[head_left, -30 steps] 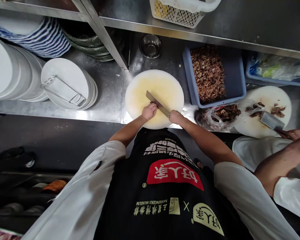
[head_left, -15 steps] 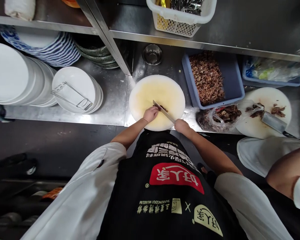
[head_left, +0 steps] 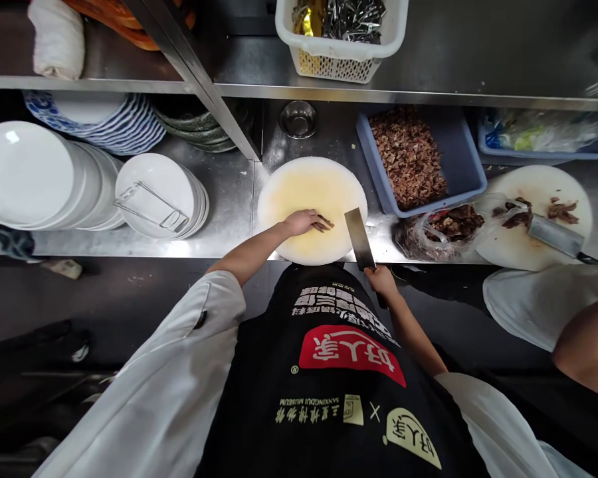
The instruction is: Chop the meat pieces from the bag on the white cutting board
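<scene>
Left hand (head_left: 300, 222) flat on the round, yellowed white plastic chopping board (head_left: 299, 189), fingers spread over a small dark brown strip of meat (head_left: 323, 224) at about 6 o'clock on the board, long axis lying roughly 9 to 3 o'clock. Right hand (head_left: 381, 281) closed round the handle of a broad steel cleaver (head_left: 359, 239), held off the board's 4 o'clock edge above the steel counter (head_left: 219, 199), blade pointing to 12 o'clock. Meat touching the left hand, well apart from the right, at about 10 o'clock from the cleaver.
</scene>
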`<state>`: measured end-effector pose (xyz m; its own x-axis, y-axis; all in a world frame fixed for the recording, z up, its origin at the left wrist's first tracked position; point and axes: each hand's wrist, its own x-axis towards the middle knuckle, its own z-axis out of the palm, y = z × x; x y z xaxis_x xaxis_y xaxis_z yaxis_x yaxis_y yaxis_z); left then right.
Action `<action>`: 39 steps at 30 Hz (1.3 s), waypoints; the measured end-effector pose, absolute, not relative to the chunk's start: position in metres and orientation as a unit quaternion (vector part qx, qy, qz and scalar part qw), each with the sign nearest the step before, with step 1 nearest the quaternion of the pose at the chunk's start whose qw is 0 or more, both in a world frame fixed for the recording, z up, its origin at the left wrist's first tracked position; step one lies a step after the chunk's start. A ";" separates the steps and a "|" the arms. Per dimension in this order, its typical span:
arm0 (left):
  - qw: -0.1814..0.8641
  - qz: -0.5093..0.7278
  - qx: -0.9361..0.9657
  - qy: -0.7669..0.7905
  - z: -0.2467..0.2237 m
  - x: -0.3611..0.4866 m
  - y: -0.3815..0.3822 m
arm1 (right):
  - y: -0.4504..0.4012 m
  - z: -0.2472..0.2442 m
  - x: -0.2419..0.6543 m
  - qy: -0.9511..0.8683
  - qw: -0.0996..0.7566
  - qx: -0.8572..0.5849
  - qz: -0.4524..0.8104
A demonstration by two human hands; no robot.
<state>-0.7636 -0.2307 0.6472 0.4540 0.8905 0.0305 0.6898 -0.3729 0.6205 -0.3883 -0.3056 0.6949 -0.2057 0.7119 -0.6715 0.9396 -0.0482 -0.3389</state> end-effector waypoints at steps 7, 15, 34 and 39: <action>0.215 0.067 0.837 0.499 0.647 -0.746 -0.209 | -0.298 0.692 -0.393 0.659 0.135 0.614 -0.413; 0.161 0.118 0.679 0.707 0.624 -0.712 -0.246 | -0.282 0.698 -0.394 0.738 0.128 0.549 -0.369; 0.158 0.184 0.758 0.606 0.604 -0.708 -0.246 | -0.235 0.729 -0.476 0.758 0.213 0.521 -0.329; 0.157 0.198 0.746 0.616 0.606 -0.709 -0.252 | -0.233 0.719 -0.470 0.740 0.209 0.537 -0.346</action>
<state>-0.7089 -0.2518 0.6063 0.1619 0.9816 0.1015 0.8576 -0.1908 0.4775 -0.4700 -0.2330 0.7187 -0.3349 0.6510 -0.6812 0.9402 0.1830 -0.2873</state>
